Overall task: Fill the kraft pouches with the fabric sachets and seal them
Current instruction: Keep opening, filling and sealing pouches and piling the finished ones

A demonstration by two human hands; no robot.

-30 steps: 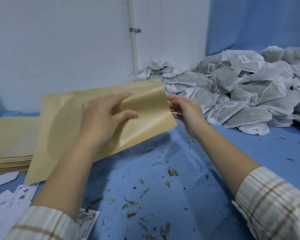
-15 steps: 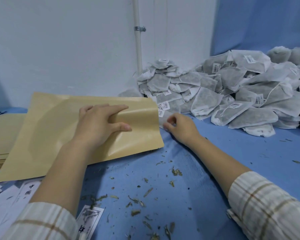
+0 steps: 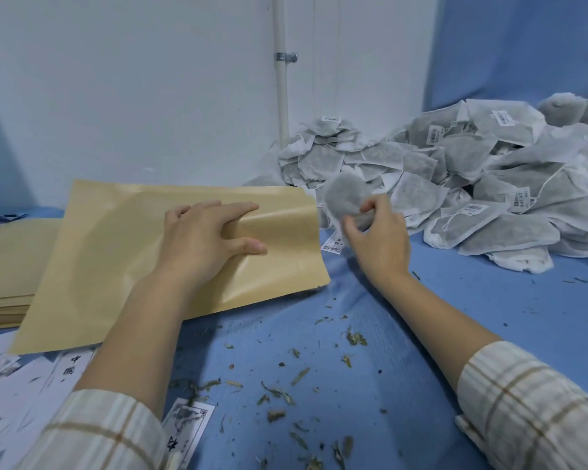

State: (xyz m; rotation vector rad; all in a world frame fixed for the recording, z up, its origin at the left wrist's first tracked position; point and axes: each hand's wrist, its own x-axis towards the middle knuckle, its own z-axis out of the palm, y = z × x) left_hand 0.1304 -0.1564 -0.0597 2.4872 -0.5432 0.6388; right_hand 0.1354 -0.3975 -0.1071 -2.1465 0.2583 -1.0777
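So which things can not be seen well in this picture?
- Sachet in the right hand: motion-blurred, head view.
- Mouth of the kraft pouch: the left hand covers part of it; open or shut unclear.
- Sachet pile: cut by the right edge.
- Sachet labels: print too small.

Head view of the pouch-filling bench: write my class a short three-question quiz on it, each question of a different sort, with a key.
1. True or false: the right hand holds a fabric sachet.
2. What does the left hand grip? A) a printed card B) the kraft pouch C) nothing
3. Fill in: the sachet pile lies on the person's ____ side.

Key: 1 true; 2 B; 3 right.
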